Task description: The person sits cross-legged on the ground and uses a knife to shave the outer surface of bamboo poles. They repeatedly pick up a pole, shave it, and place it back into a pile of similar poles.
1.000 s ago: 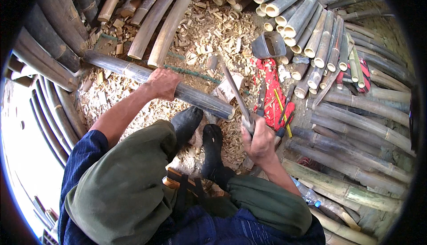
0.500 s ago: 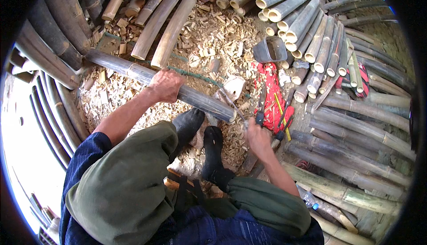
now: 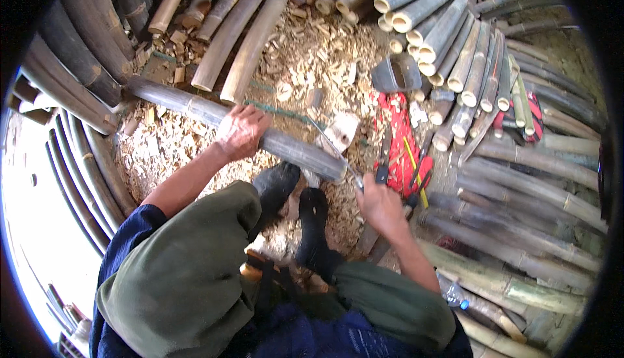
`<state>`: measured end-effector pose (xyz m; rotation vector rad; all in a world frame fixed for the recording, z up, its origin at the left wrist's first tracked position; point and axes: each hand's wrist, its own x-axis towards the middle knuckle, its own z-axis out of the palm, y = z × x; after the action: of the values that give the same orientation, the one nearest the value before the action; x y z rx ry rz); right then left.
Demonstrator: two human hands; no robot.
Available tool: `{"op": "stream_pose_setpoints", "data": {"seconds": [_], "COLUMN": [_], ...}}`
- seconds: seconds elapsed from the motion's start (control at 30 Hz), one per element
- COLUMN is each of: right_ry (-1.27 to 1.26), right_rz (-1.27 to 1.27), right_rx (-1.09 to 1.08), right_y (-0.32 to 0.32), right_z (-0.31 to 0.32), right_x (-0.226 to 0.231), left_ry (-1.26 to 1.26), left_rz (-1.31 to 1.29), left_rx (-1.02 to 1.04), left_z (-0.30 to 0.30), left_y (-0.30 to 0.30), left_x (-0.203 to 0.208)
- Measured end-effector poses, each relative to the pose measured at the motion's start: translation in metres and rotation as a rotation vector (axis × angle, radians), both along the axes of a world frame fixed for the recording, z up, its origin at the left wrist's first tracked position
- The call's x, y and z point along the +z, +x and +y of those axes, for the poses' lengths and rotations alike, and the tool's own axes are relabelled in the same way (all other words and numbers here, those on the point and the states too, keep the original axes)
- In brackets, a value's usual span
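Note:
A dark bamboo pole (image 3: 302,153) lies slanted before me, its pale cut end pointing right. My left hand (image 3: 244,130) is wrapped over the pole near its middle, pressing on it from above. In my right hand (image 3: 382,205) is a tool with a long, thin metal blade (image 3: 335,149); its exact kind is hard to make out. The blade crosses the pole close to the cut end, and the fist closes round the handle just beyond that end. Part of the handle is hidden by my fingers. A pale, rounded chunk (image 3: 346,128) rests beside the blade.
Wood chips (image 3: 312,52) cover the ground. My dark-covered feet (image 3: 312,218) are just below the pole. At right lie a red cloth (image 3: 398,137) with tools and a yellow strip, a dark plastic container (image 3: 395,74), and stacked bamboo poles (image 3: 520,195). More poles (image 3: 257,43) lie at the far left.
The thin blade has shifted slightly along its length, up and to the left across the pole. My left hand has turned a little, its fingers lying flatter over the pole.

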<state>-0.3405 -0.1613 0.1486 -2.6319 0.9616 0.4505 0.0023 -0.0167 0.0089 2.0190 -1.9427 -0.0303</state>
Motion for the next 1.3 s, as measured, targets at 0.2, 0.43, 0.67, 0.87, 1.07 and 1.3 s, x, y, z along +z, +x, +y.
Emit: {"op": "stream_pose_setpoints", "data": {"seconds": [0.2,0.43,0.67,0.87,1.07,1.3], "right_ry": [0.016,0.050,0.019,0.110,0.014,0.037], "right_rz": [-0.541,0.094,-0.344,0.088,-0.505,0.120], "right_rx": [0.012,-0.069,-0.037,-0.100,-0.008,-0.042], "right_y": [0.032,0.004,0.014,-0.003,0.019,-0.010], "right_z": [0.022,-0.013,0.009,-0.017,0.008,-0.010], "right_x": [0.065,0.003,0.034,0.005,0.050,0.001], "left_ry": [-0.021,-0.116,-0.147,0.091,0.423,0.107], "left_rz": [-0.029,-0.051,-0.120,-0.028,0.009,0.006], "left_rx": [0.020,0.026,0.113,0.018,-0.022,0.025], "left_z": [0.010,0.005,0.014,0.006,-0.016,-0.003], "left_y": [-0.002,-0.004,-0.015,-0.015,-0.001,-0.008], "left_x": [0.005,0.000,-0.010,0.029,0.021,-0.014]}}
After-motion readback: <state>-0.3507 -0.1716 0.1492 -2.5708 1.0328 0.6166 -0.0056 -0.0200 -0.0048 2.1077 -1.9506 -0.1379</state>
